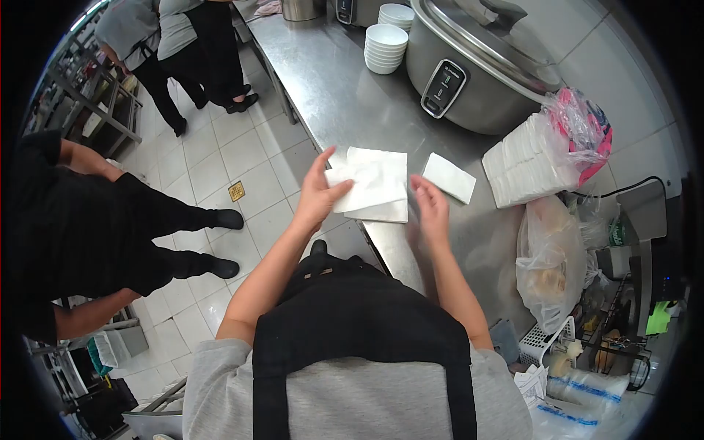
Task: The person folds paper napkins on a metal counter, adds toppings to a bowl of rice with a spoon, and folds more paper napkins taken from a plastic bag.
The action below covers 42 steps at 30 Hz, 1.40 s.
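My left hand [318,194] grips white paper napkins [378,176] at the table's edge, its thumb lying over the top one and the other fingers partly hidden. The sheets lie unevenly over one another. Just right of them, slightly apart, is my right hand [431,207], with fingers loosely bent and nothing visible in it. Beyond that hand a small folded stack of napkins [449,178] rests on the steel table [469,242]. A large pack of napkins [524,161] in torn pink and clear plastic stands farther right.
A big rice cooker [477,81] and stacked white bowls [385,51] stand at the back. At right are a filled plastic bag [551,264] and a white basket [546,343]. A person in black [95,235] stands at left; two more people are farther back.
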Tool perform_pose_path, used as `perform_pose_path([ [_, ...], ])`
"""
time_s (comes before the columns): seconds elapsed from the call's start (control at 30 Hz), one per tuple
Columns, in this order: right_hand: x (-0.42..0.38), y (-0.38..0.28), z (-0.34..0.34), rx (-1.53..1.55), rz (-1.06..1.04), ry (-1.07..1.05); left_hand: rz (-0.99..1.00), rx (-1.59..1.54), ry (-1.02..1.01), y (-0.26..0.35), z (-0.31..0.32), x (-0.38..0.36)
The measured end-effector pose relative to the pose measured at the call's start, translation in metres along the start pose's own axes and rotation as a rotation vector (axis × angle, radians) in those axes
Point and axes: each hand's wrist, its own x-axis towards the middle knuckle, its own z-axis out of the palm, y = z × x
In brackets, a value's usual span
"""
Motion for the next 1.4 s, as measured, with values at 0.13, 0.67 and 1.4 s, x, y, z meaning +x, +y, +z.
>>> perform_pose_path([
  [0.13, 0.032, -0.005, -0.026, 0.903, 0.595, -0.168, 0.157, 0.078, -0.226, -0.014, 0.036, 0.014],
  [0.67, 0.069, 0.123, -0.104, 0.516, 0.727, 0.114, 0.021, 0.455, -0.192, -0.033, -0.005, 0.001],
  [1.4, 0.052, 0.071, -0.076, -0.711, -0.012, 0.180, 0.400, 1.086, -0.437, -0.031, -0.005, 0.001],
])
